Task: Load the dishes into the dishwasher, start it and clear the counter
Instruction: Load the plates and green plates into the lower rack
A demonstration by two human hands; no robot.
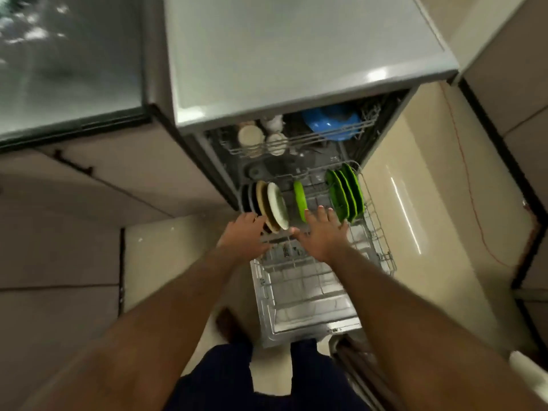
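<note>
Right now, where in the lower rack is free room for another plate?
Free: the gap between the white plate and the single green plate, and the near half of the lower rack. Crowded: the plate row at left and the green stack at right.

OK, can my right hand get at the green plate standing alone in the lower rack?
Probably yes. The right hand is open just short of the lone green plate, nothing lies between them, and the lower rack is pulled out.

Head cam, wide-angle, looks steeply down & fwd, close above dishwasher's lower rack.
</note>
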